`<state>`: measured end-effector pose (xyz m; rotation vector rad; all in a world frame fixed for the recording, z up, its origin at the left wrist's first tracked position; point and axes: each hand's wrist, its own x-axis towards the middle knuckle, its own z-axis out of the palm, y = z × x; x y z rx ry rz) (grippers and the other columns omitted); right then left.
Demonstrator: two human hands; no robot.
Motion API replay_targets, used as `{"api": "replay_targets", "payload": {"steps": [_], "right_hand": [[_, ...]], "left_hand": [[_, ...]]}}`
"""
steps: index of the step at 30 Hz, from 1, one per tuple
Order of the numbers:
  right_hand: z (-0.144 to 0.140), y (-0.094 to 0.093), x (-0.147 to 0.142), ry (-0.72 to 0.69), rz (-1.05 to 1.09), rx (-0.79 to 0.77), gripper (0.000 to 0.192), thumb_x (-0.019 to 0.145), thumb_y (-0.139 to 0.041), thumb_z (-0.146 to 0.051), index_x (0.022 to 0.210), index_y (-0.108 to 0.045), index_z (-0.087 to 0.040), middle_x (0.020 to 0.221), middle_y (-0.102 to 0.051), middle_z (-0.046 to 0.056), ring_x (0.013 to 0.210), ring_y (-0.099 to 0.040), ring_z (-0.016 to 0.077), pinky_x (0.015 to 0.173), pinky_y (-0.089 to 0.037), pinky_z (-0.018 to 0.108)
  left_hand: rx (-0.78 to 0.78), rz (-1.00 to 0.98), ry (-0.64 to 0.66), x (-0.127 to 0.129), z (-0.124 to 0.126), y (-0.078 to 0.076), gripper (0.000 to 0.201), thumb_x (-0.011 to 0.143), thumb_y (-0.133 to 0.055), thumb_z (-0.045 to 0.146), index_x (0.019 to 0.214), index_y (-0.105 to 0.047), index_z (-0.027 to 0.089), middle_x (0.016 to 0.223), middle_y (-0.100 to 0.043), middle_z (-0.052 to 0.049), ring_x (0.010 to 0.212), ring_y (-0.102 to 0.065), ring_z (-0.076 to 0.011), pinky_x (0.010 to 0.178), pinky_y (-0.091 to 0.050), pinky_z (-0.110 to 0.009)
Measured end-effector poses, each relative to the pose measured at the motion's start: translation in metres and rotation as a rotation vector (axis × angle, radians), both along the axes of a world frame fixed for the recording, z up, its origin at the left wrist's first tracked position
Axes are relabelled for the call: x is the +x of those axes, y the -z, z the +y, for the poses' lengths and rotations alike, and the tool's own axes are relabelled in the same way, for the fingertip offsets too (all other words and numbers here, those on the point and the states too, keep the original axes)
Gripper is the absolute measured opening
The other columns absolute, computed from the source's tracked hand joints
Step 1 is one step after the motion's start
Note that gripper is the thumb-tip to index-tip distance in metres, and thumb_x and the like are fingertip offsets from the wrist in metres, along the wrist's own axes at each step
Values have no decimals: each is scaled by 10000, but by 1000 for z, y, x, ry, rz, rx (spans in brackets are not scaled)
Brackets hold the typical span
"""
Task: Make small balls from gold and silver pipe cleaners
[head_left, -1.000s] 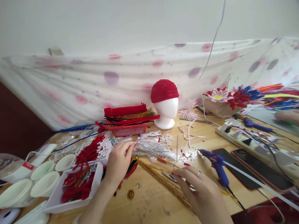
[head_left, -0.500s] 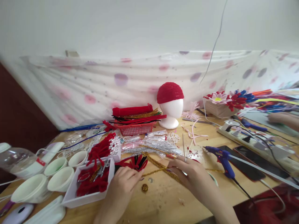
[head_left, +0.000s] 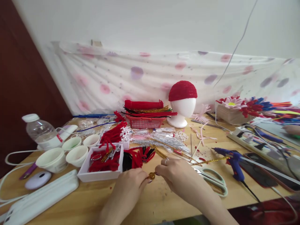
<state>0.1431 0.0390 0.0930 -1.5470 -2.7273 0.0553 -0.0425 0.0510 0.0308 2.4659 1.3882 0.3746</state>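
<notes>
Low over the front of the table, my left hand [head_left: 131,184] is closed, thumb and fingertips pinching gold glitter pipe cleaner. A small gold coil [head_left: 152,175] shows at those fingertips; whether it is part of the held strand I cannot tell. My right hand [head_left: 175,173], a ring on one finger, is closed just right of the coil, fingertips pinched on the gold pipe cleaner [head_left: 211,161], whose length runs out to the right. Pale green scissors [head_left: 214,181] lie beside my right wrist. Red and black pipe-cleaner loops [head_left: 140,156] lie beyond my left hand.
A white box [head_left: 100,176] of red pieces stands left, near several cups [head_left: 77,155] and a bottle [head_left: 43,132]. Behind are a red basket [head_left: 147,122] and a foam head [head_left: 181,109]. A blue glue gun [head_left: 231,159] and power strip [head_left: 248,142] lie right. Another person's hand [head_left: 292,128] is far right.
My hands have come closer together; the gold strand stretched between them is no longer visible there. The scissors show more fully. The view has shifted left, and the other person's hand shows less.
</notes>
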Motion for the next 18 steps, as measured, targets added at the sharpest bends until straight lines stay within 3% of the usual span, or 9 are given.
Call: {"api": "replay_targets", "payload": {"steps": [3, 6, 12, 18], "right_hand": [[1, -3, -1, -5, -49, -13, 235, 815, -592, 25, 862, -724, -163, 791, -731, 77, 697, -658, 186, 548, -232, 308], [1, -6, -1, -4, -73, -6, 241, 803, -574, 32, 849, -719, -155, 785, -737, 84, 706, -659, 190, 546, -216, 315], [1, -14, -2, -15, -58, -1, 229, 795, -567, 30, 824, -700, -154, 799, -748, 70, 736, -672, 193, 553, -225, 320], [-3, -14, 20, 43, 53, 43, 218, 825, -564, 7, 819, -703, -162, 769, -746, 64, 689, -671, 182, 560, -264, 300]], "left_hand": [[28, 227, 16, 4, 0, -9, 196, 949, -574, 187, 912, -766, 170, 955, -765, -89, 921, -728, -296, 699, -546, -345], [37, 317, 8, 11, 2, -16, 246, 937, -528, 102, 917, -771, 136, 942, -763, -125, 916, -729, -325, 695, -556, -376], [59, 350, -28, 22, 7, -21, 281, 895, -510, 33, 916, -775, 125, 900, -765, -155, 848, -745, -327, 633, -524, -340], [53, 206, 16, 11, 7, -22, 231, 956, -513, 162, 885, -732, 175, 900, -753, -81, 775, -740, -250, 644, -511, -303]]}}
